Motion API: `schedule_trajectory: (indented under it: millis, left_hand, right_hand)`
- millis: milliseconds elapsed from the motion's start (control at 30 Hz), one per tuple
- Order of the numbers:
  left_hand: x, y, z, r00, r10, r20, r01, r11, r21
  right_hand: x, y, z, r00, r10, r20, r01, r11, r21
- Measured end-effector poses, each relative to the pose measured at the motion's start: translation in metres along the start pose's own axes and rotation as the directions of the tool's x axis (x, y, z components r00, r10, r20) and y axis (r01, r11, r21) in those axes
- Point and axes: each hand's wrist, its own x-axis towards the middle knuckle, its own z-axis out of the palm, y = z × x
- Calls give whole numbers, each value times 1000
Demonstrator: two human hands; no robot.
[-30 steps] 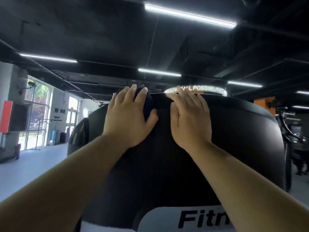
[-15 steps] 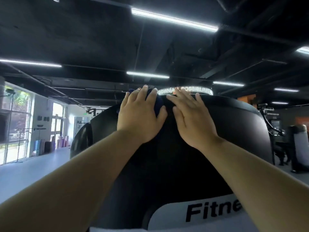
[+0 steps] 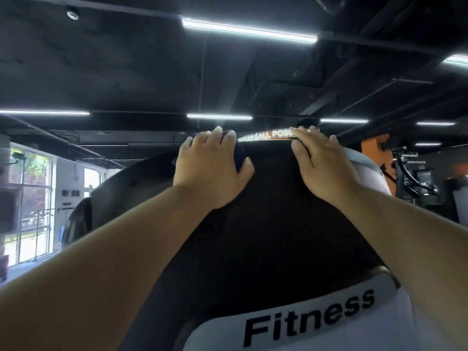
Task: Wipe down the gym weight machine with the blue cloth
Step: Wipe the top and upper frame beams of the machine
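Dark blue cloth (image 3: 240,155) sits bunched under your left hand (image 3: 211,171), fingers curled over it at the top rim of the black curved machine cover (image 3: 266,236). Your right hand (image 3: 323,168) lies flat and empty further right along that rim; the wiping path likely runs sideways toward it.
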Motion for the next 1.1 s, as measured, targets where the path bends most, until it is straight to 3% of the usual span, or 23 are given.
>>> schedule_trajectory:
  millis: [133,267,333,467,567,633,667,733,767,800,833,900,1033,1100]
  left_hand:
    - [14,36,7,990,-137,-41,135,990,-30]
    - [-22,66,30,986,24,-167,-4,993,120]
    - [-17,79,29,989,44,-139,-22,988,156]
    - [42,119,10,991,-134,19,133,989,58]
    - [74,163,17,982,-177,70,175,984,34]
    - [81,193,24,977,-170,128,183,978,-95]
    - [85,205,24,972,-191,136,220,944,-246]
    - [92,213,13,933,-334,131,346,738,-579]
    - [95,209,5,896,-434,97,370,607,-704]
    - [94,201,-2,858,-513,30,356,550,-756]
    - [91,191,-7,846,-531,-50,330,595,-733]
    - [77,170,-12,873,-458,-168,303,778,-550]
    - [53,127,-3,939,-321,-120,285,927,-243]
    - [42,111,3,970,-227,-84,212,965,-155]
  right_hand:
    - [5,40,-4,997,-60,49,60,998,15]
    - [3,78,-9,977,-212,-30,213,976,51]
    - [8,107,-9,976,-207,-69,210,977,46]
    - [14,156,-9,991,-117,-62,124,985,121]
    - [11,167,-8,993,-101,-59,113,960,255]
    - [11,159,-11,993,-81,-83,106,916,387]
    - [12,151,-15,991,-101,-92,131,888,440]
    - [17,130,-20,976,-211,-62,214,849,484]
    - [20,120,-22,963,-269,-17,244,845,476]
    - [22,111,-21,950,-310,22,267,851,453]
    - [23,104,-19,944,-326,41,278,858,433]
    - [17,102,-15,952,-305,17,263,846,465]
    - [-25,122,4,932,-315,-178,362,835,415]
    - [-29,123,5,938,-269,-216,333,873,355]
